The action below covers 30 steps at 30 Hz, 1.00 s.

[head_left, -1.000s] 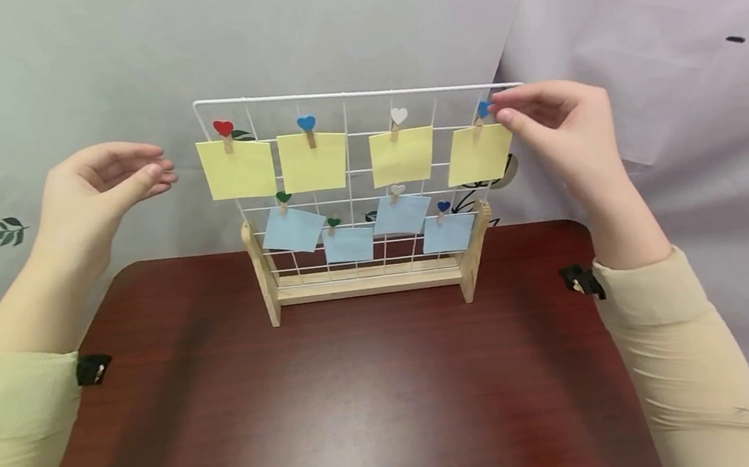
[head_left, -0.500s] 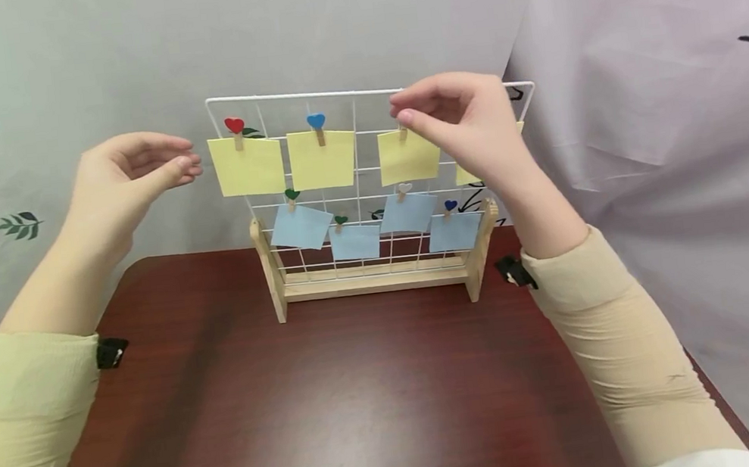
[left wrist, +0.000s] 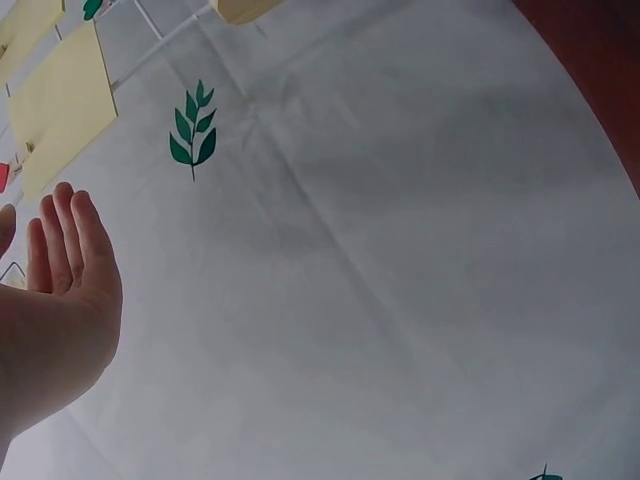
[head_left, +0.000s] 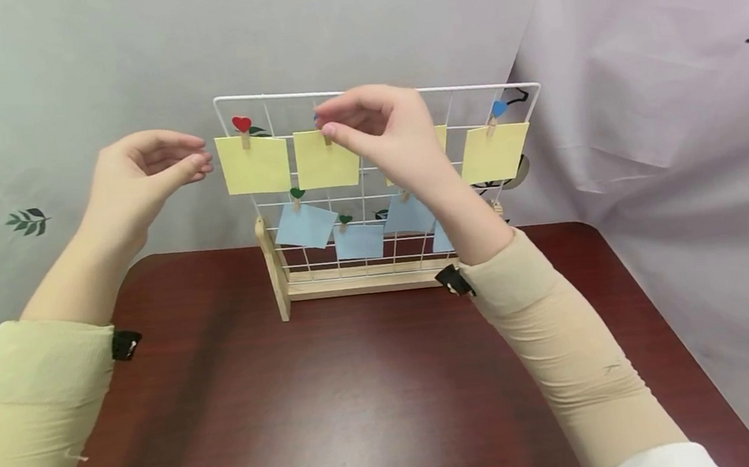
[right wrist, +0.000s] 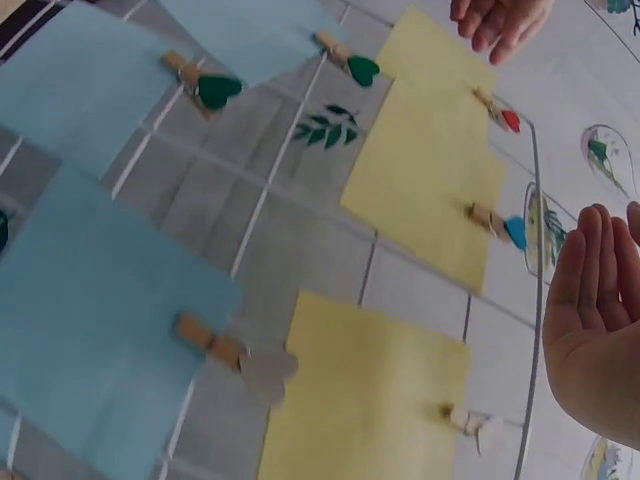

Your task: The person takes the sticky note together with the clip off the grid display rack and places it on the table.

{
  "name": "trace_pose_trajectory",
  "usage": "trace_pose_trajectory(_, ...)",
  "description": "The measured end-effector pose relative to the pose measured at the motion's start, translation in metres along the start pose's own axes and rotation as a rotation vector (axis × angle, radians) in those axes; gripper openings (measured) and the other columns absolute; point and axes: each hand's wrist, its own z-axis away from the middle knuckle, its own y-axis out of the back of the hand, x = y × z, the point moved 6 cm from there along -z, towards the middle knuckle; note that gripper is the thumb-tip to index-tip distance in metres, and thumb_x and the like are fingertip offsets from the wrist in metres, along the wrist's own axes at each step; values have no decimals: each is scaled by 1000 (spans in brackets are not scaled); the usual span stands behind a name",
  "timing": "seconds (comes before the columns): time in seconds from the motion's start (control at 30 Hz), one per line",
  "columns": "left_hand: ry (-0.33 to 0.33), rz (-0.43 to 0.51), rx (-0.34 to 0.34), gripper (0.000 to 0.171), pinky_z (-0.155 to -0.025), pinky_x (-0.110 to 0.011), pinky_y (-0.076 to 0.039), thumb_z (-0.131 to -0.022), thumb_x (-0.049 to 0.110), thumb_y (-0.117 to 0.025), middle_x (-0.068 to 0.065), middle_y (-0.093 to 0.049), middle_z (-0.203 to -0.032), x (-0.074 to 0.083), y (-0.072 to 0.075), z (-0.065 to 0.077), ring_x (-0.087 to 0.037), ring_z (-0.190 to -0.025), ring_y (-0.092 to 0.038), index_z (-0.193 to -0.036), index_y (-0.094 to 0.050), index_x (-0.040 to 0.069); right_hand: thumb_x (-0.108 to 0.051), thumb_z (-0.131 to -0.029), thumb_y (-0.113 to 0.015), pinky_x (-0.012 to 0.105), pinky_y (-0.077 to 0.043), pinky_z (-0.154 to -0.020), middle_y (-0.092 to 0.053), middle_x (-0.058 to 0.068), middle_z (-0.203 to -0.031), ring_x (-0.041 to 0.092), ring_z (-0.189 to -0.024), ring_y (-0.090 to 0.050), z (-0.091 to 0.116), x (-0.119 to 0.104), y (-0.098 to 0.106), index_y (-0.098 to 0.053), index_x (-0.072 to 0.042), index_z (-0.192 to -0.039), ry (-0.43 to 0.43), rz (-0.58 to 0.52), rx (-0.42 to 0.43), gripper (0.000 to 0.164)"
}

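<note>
The white wire grid (head_left: 469,87) stands in a wooden stand (head_left: 273,271) on a dark red-brown table (head_left: 366,409). Yellow notes (head_left: 253,166) hang along the grid's upper part, blue notes (head_left: 358,243) across its lower part; heart-topped wooden clothespins fasten them. The red heart clothespin (head_left: 242,124) sits at the grid's upper left. The left hand (head_left: 135,175) is just beside the grid's upper left edge, released, fingers relaxed and thumb apart. The right hand (head_left: 398,128) is at the grid's upper middle, also released, fingers straight. It partly covers the blue heart clothespin (right wrist: 515,232) in the head view; the right wrist view shows the two apart. A leaf-printed cloth (head_left: 103,64) hangs behind the grid.
</note>
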Motion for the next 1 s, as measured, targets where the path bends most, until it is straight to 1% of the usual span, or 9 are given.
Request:
trace_pose_trajectory(0.07,1,-20,13,16,-80,-11,-61,-96,5,-77,11,-80,-94,0,0,0,-3,-84,-77,-109,-80,13,-4,-96,-77,27,-62,-84,-82,14,-110,18,-91,-78,-2,2,-9,-79,1,-115,0,0,-12,20)
trace_pose_trajectory(0.17,-8,-12,28,17,-79,-11,-61,-95,2,-78,11,-80,-91,1,0,0,-3,-82,-77,-106,-81,13,-5,-96,-78,29,-63,-86,-81,14,-112,14,-92,-77,-4,4,-23,-79,0,-118,-2,-6,-24,22)
trace_pose_trajectory(0.27,-16,-53,41,18,-80,-9,-60,-93,3,-79,13,-79,-89,3,-2,0,-2,-82,-76,-106,-81,15,-4,-96,-78,28,-64,-87,-80,15,-114,15,-94,-78,-7,6,-37,-78,1,-119,2,-24,-29,24)
trace_pose_trajectory(0.37,-19,-135,52,19,-81,-7,-57,-93,6,-81,18,-78,-89,6,-5,1,0,-82,-75,-109,-81,16,-4,-96,-78,26,-64,-88,-80,17,-116,17,-96,-79,-9,5,-50,-77,2,-121,12,-35,-29,26)
trace_pose_trajectory(0.43,-23,-150,51,20,-81,-7,-57,-93,6,-81,19,-78,-88,6,-6,1,0,-82,-75,-110,-81,16,-3,-96,-78,24,-63,-89,-80,17,-118,19,-98,-79,-11,5,-56,-76,3,-123,23,-37,-24,27)
trace_pose_trajectory(0.47,-22,-137,48,21,-81,-8,-57,-93,4,-81,18,-78,-88,6,-7,0,0,-82,-75,-110,-81,15,-3,-96,-78,24,-63,-89,-80,18,-118,20,-100,-79,-11,5,-59,-76,3,-123,29,-35,-20,28)
trace_pose_trajectory(0.63,-33,-160,61,21,-80,-8,-57,-93,4,-81,20,-78,-88,6,-10,-2,0,-82,-74,-109,-81,16,-1,-96,-77,20,-62,-92,-79,17,-119,22,-104,-78,-16,9,-67,-75,2,-126,14,-19,-3,30)
trace_pose_trajectory(0.83,8,-219,109,20,-79,-8,-54,-94,11,-80,25,-75,-90,3,-8,-6,3,-85,-71,-113,-80,17,-3,-97,-77,15,-59,-95,-78,16,-125,20,-112,-77,-19,15,-72,-72,0,-132,-17,15,12,35)
trace_pose_trajectory(1.0,18,-215,107,17,-81,-8,-54,-95,11,-80,25,-75,-88,3,-10,-10,4,-86,-72,-111,-80,16,-3,-97,-76,12,-56,-98,-75,16,-132,21,-120,-74,-20,16,-74,-69,2,-137,-15,26,32,40)
